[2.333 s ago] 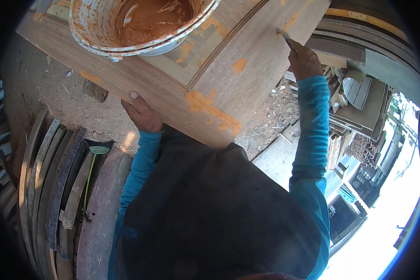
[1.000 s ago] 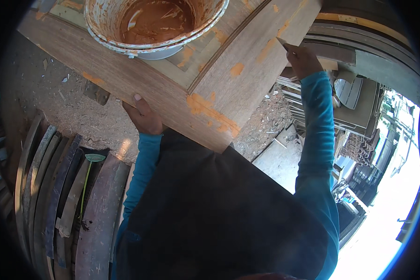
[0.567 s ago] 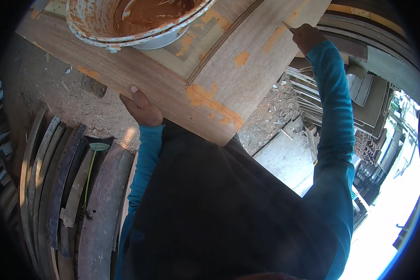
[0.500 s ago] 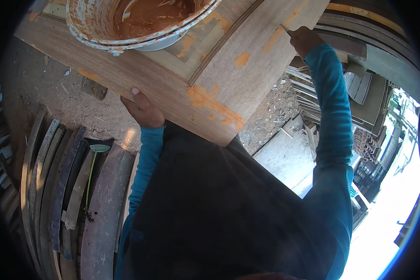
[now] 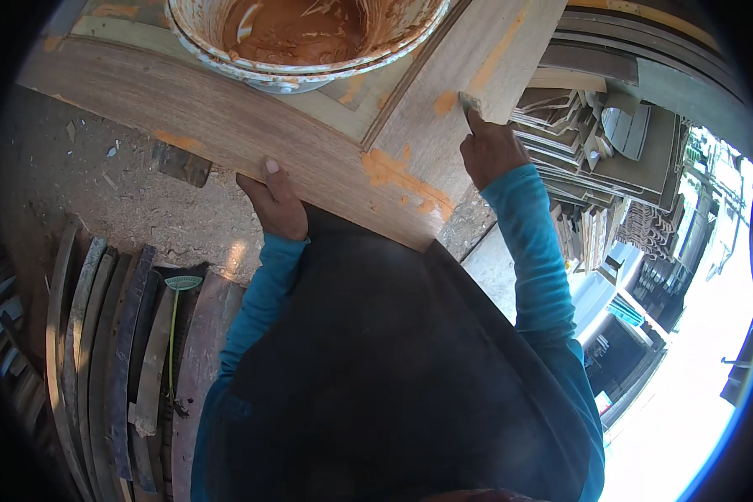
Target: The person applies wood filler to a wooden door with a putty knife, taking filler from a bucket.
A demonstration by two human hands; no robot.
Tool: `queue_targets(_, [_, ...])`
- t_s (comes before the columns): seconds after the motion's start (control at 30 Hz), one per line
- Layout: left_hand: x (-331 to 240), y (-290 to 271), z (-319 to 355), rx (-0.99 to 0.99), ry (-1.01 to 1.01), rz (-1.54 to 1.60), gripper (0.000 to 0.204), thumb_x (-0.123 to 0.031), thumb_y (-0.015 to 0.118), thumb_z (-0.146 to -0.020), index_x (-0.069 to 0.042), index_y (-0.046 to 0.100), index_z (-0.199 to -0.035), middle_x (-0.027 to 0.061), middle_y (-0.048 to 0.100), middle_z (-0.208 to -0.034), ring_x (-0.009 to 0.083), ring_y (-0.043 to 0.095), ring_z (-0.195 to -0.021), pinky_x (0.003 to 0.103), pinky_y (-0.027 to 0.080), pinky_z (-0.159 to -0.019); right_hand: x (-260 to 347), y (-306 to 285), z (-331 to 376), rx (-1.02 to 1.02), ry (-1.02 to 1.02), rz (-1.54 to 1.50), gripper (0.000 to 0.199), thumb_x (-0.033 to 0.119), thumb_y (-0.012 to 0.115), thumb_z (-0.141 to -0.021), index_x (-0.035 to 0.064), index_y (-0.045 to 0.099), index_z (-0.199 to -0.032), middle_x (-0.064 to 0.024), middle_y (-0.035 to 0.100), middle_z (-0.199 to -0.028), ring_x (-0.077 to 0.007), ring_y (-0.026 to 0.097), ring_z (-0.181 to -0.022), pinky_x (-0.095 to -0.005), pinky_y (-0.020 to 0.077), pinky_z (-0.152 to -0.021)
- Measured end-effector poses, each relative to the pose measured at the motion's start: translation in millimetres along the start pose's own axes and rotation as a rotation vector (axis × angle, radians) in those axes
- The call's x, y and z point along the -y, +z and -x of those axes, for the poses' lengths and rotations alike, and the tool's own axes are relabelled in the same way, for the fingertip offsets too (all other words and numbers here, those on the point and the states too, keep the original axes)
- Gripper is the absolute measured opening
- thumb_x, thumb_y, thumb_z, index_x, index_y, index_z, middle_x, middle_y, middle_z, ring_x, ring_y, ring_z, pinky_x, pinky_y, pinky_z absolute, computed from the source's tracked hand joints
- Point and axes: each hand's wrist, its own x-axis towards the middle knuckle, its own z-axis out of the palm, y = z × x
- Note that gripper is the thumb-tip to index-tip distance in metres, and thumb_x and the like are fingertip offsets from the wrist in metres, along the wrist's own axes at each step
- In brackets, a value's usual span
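Observation:
A wooden panelled door (image 5: 251,117) lies in front of me, with patches of orange putty (image 5: 393,177) along its frame. My left hand (image 5: 279,203) grips the near edge, thumb on top and fingers reaching under. In my right hand (image 5: 494,155) is a putty knife (image 5: 468,104), its blade on the wood by an orange patch near the door's right edge. A white bucket (image 5: 194,42), smeared around its rim, stands on the door and contains wet reddish-brown filler (image 5: 297,38).
Curved wooden boards (image 5: 100,335) stand in a row at lower left, with a green long-handled thing (image 5: 176,309) among them. A wood block (image 5: 181,163) sits on the debris-strewn ground below the door. Stacked panels (image 5: 636,159) and frames fill the right side.
My right hand has come nearer along the door's right side, bringing the putty knife from the far streak to a nearer patch. The view has shifted a little; my left hand keeps its grip.

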Motion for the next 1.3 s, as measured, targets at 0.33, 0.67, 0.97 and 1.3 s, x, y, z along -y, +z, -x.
queue_targets(0.33, [-148,-86,-67,1.052,-0.223,-0.319,0.052,-0.045,0.049,-0.108,0.003,0.066,-0.121,0.0147,0.074,-0.083,0.0132,0.063,-0.059,0.026,0.05,-0.053,31,-9,91,0.213,-0.103,-0.256,0.049,0.013,0.053,-0.094,0.0158,0.056,-0.143,-0.0222,0.07,-0.104,-0.0433,0.071,-0.097,-0.054,0.0563,-0.088])
queue_targets(0.67, [-184,-20,-210,0.304,0.178,0.194,0.066,-0.05,0.049,-0.106,0.0,0.046,-0.15,0.0167,0.051,-0.15,0.027,0.053,-0.135,0.043,0.04,-0.114,-60,108,98,-0.475,0.093,-0.748,0.056,0.007,0.054,-0.096,0.0242,0.052,-0.15,-0.0181,0.066,-0.115,-0.0401,0.068,-0.106,-0.0477,0.0561,-0.092])
queue_targets(0.97, [-185,3,-242,0.478,0.117,0.281,0.064,-0.047,0.048,-0.107,0.0,0.047,-0.151,0.0181,0.052,-0.151,0.0328,0.055,-0.135,0.045,0.046,-0.112,-77,168,88,-0.546,-0.126,-0.712,0.07,-0.001,0.05,-0.1,0.0323,0.038,-0.16,-0.0218,0.062,-0.124,-0.0406,0.066,-0.11,-0.0452,0.0558,-0.096])
queue_targets(1.3, [-175,16,-240,0.447,0.145,0.336,0.065,-0.047,0.046,-0.109,-0.001,0.044,-0.154,0.0163,0.049,-0.155,0.0323,0.051,-0.14,0.044,0.041,-0.117,-156,261,109,-0.039,0.002,-0.154,0.08,-0.005,0.056,-0.089,0.0369,0.046,-0.156,-0.0187,0.066,-0.122,-0.0382,0.067,-0.113,-0.0466,0.0562,-0.095])
